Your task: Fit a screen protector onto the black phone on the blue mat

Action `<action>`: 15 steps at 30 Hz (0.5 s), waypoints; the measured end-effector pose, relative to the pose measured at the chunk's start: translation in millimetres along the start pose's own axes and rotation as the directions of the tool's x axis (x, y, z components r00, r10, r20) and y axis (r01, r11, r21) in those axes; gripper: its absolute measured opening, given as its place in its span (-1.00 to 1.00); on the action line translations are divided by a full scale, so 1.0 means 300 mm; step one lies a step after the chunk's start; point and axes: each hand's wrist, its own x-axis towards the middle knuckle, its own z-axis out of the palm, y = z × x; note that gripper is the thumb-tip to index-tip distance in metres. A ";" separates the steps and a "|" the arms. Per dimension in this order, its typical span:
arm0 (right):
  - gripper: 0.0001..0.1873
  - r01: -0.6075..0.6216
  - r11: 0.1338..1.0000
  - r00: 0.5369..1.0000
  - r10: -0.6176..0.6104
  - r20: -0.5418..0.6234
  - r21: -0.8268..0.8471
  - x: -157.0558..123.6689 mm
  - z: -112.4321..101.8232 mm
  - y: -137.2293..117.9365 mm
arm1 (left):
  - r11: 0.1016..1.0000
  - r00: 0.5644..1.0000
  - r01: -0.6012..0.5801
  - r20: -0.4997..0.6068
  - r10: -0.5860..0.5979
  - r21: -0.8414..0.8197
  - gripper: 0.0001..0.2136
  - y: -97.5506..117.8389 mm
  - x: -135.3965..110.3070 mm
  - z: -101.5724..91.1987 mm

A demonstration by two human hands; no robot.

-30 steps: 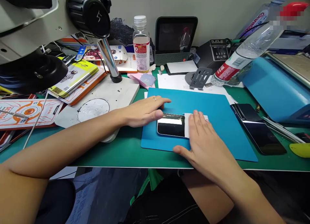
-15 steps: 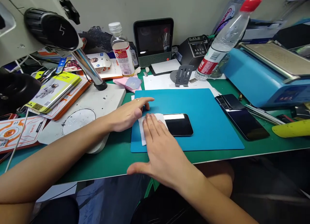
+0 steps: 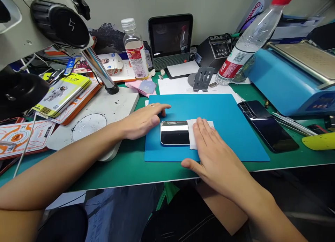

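A black phone (image 3: 175, 133) lies face up on a blue mat (image 3: 230, 130). My left hand (image 3: 142, 120) rests at the phone's left end, fingers curled against it, holding it in place. My right hand (image 3: 213, 153) lies flat with fingers stretched out, pressing a white cloth (image 3: 192, 135) onto the right half of the phone's screen.
A second dark phone (image 3: 267, 125) lies right of the mat beside a blue machine (image 3: 290, 78). A microscope base (image 3: 102, 109) and boxes (image 3: 64, 92) stand at the left. Bottles (image 3: 134, 50), a small screen (image 3: 170, 39) and a grey stand (image 3: 201, 80) line the back.
My right hand has slid the white cloth from the phone's left end to its right half. My left hand has stayed at the phone's left end.
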 end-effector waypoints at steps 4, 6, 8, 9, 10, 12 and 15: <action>0.23 -0.042 0.998 0.998 0.040 0.043 0.047 0.085 -0.003 -0.062 | 1.000 1.000 -0.001 -0.006 0.001 -0.006 0.01 0.005 0.004 0.001; 0.26 -0.039 0.995 0.997 0.032 0.068 0.093 0.130 -0.001 -0.117 | 1.000 1.000 0.007 -0.001 -0.007 -0.008 0.02 0.008 0.005 0.001; 0.30 -0.021 0.991 0.995 0.008 0.095 0.136 0.167 0.000 -0.178 | 1.000 1.000 0.014 -0.008 -0.014 -0.009 0.05 0.009 0.005 0.001; 0.31 -0.009 0.988 0.994 -0.007 0.108 0.152 0.180 0.001 -0.207 | 1.000 1.000 0.020 -0.013 -0.021 -0.009 0.06 0.008 0.004 0.002; 0.32 0.006 0.986 0.993 -0.026 0.118 0.165 0.187 0.002 -0.233 | 1.000 1.000 0.026 -0.016 -0.027 -0.010 0.07 0.007 0.004 0.002; 0.32 0.051 0.982 0.991 -0.073 0.116 0.183 0.183 0.006 -0.270 | 0.999 0.999 0.033 -0.015 -0.033 -0.018 0.07 0.005 0.002 0.002; 0.28 0.137 0.975 0.986 -0.152 0.074 0.178 0.133 0.016 -0.280 | 0.999 1.000 0.030 -0.006 -0.030 -0.026 0.06 0.004 0.001 0.000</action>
